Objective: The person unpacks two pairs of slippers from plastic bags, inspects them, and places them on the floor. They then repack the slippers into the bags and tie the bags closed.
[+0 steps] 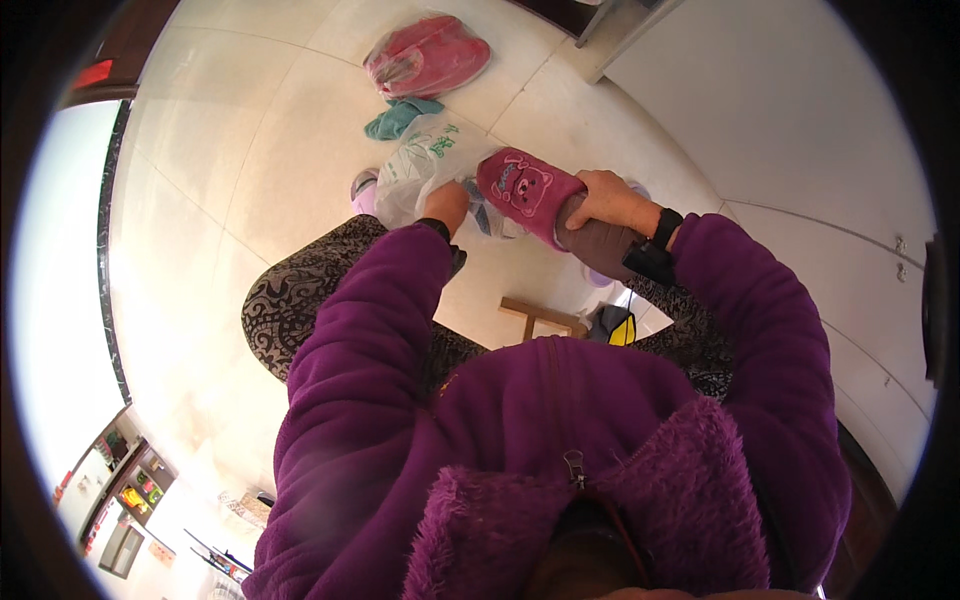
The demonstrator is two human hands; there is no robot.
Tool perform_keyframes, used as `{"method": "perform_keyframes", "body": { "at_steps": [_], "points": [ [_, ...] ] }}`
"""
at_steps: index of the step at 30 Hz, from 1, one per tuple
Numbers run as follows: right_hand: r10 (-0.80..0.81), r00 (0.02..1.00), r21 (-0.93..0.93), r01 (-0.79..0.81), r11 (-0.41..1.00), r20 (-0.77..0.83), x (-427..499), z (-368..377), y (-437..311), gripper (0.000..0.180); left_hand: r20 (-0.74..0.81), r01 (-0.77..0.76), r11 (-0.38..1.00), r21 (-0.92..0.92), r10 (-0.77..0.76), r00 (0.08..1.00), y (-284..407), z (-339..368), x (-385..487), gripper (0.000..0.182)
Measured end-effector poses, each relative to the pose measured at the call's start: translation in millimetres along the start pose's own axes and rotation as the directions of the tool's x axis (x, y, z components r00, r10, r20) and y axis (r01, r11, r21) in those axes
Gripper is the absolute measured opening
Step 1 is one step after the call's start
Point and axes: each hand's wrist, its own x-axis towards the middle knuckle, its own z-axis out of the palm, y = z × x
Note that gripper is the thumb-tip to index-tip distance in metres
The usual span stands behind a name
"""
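Observation:
My right hand [611,201] grips the open heel end of a pink slipper [523,191] with a bear embroidered on its toe and a brownish inside. The slipper's toe points up and left, overlapping the edge of a translucent white plastic bag [420,161] with green print. My left hand [448,206] is closed on the bag's near side, its fingertips hidden. A grey-blue item [484,214] shows beside that hand, partly covered by the bag; I cannot tell what it is. Just beyond the bag, a teal cloth [405,118] lies crumpled on the floor.
A pink bundle in clear plastic [431,56] lies on the tiled floor [300,120] farther out. Lavender footwear [364,193] shows beside the bag. Below my hands are a wooden frame [544,315] and a grey-and-yellow item [621,328]. White cabinets [810,187] stand along the right.

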Motion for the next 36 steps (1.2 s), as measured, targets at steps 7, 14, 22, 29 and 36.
{"method": "perform_keyframes", "body": {
  "at_steps": [7, 14, 22, 29, 36],
  "points": [
    [-0.022, 0.994, 0.139, 0.007, 0.990, 0.109, 11.5, 23.9, 1.7, 0.069, -0.183, 0.132, 0.976, -0.172, -0.164, 0.969, 27.9, -31.7, 4.9, 0.022],
    [-0.022, 0.980, 0.292, 0.079, 0.953, -0.196, 33.7, 49.1, -2.5, 0.069, -0.670, -0.343, 0.893, -0.290, 0.067, 0.739, 60.0, -47.5, 8.0, 0.023],
    [-0.007, 0.964, 0.058, 0.024, 0.998, -0.266, 38.8, 24.2, -8.2, 0.069, -0.074, 0.117, 0.960, -0.254, -0.140, 0.987, 34.2, 26.4, 31.3, 0.018],
    [-0.232, 0.902, -0.203, 0.166, 0.965, -0.365, 60.1, 15.0, -13.2, 0.068, -0.296, -0.243, 0.961, -0.132, 0.196, 0.935, 53.9, 50.1, 29.2, 0.054],
    [-0.137, 0.955, -0.468, -0.002, 0.883, -0.263, 104.2, 47.6, -13.4, 0.058, -0.053, -0.215, 0.976, -0.013, 0.214, 0.975, 51.9, 52.5, 45.2, 0.066]
  ]
}}
